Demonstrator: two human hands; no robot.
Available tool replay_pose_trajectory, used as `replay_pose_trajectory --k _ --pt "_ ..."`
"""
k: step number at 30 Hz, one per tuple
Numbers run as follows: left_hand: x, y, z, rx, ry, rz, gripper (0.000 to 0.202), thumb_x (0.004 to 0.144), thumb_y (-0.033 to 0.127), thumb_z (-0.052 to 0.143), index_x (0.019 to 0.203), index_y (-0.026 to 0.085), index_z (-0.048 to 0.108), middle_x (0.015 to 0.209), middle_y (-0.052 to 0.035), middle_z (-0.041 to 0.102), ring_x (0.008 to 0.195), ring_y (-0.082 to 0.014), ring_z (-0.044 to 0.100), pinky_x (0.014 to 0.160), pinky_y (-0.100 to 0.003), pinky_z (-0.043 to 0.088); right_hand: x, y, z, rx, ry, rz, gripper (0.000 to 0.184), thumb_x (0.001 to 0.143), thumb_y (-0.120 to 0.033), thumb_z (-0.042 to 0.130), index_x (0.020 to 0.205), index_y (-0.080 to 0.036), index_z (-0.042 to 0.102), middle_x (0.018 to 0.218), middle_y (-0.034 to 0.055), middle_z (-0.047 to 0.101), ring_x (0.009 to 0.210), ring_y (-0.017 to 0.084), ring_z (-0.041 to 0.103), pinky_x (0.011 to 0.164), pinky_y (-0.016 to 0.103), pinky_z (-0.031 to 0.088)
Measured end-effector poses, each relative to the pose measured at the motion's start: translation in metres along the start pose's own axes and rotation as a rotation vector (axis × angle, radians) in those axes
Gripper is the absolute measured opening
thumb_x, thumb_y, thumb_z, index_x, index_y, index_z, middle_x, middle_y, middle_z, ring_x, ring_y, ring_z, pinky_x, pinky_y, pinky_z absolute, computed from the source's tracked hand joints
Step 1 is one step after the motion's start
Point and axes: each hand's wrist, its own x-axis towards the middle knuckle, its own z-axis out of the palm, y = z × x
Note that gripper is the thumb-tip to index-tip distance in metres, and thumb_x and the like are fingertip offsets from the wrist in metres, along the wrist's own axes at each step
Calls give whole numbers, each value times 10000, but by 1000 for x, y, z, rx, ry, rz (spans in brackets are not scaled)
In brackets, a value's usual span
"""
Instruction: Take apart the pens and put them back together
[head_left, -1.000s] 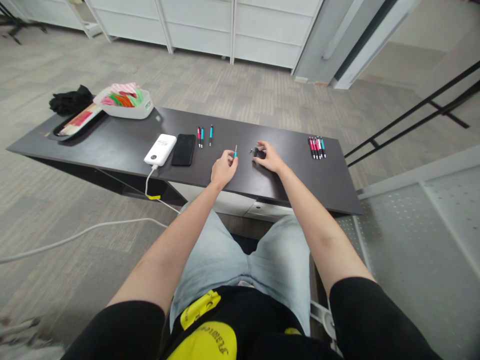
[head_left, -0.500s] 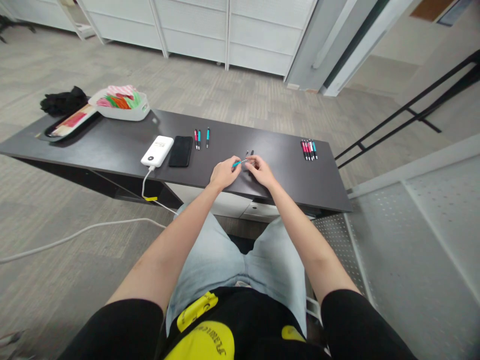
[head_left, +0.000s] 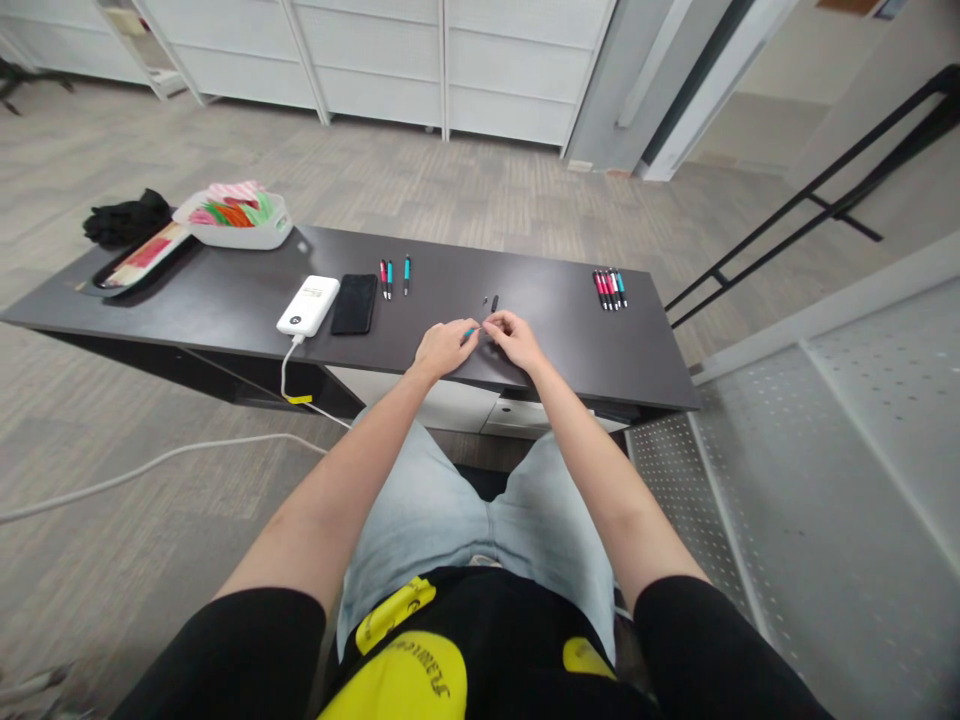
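Note:
My left hand (head_left: pixel 448 347) is closed around the barrel of a blue pen (head_left: pixel 469 332) just above the table's front edge. The fingers of my right hand (head_left: pixel 512 338) pinch together at the pen's thin end, touching or nearly touching my left fingertips. They hide most of that end, so I cannot make out its exact shape. Just beyond my hands, a short black piece like a pen grip (head_left: pixel 494 302) lies on the dark table (head_left: pixel 442 280). Beside it is a tiny pen tip (head_left: pixel 485 300).
Left of my hands lie a few red and blue pens (head_left: pixel 386 279), a single blue pen (head_left: pixel 407 275), a black phone (head_left: pixel 354 304) and a cabled white power bank (head_left: pixel 308 306). Several pens (head_left: pixel 610 289) line up at right. A white basket (head_left: pixel 244 236) stands far left.
My hands have drawn closer together, and less of the pen's thin end shows between them. The small black piece and the tip are now less covered by my right hand. The view has shifted slightly.

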Motion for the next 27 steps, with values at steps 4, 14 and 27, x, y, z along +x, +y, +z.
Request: replay_pose_trajectory --k 4,14,27 --pt "-2 1 -2 -85 24 -26 409 1298 419 490 1447 367 867 1538 -112 925 1460 -377 867 1258 -475 620 0 1 -1 -38 -47 -30 448 866 -814 911 916 -406 732 861 -2 763 797 306 686 836 531 653" --pt "-5 7 -8 -109 6 -97 411 1299 474 481 1395 389 872 1518 -99 931 1473 -382 850 1272 -466 602 3 -4 -4 -11 130 92 410 901 -775 855 929 -412 666 952 34 807 910 343 732 942 571 703" --pt "-1 5 -6 -191 21 -149 392 1270 490 532 1381 395 895 1474 -106 944 1450 -427 854 1269 -538 617 40 -2 -47 -331 225 58 209 1027 -121 778 949 -300 704 1123 72 891 905 251 622 1101 475 569"
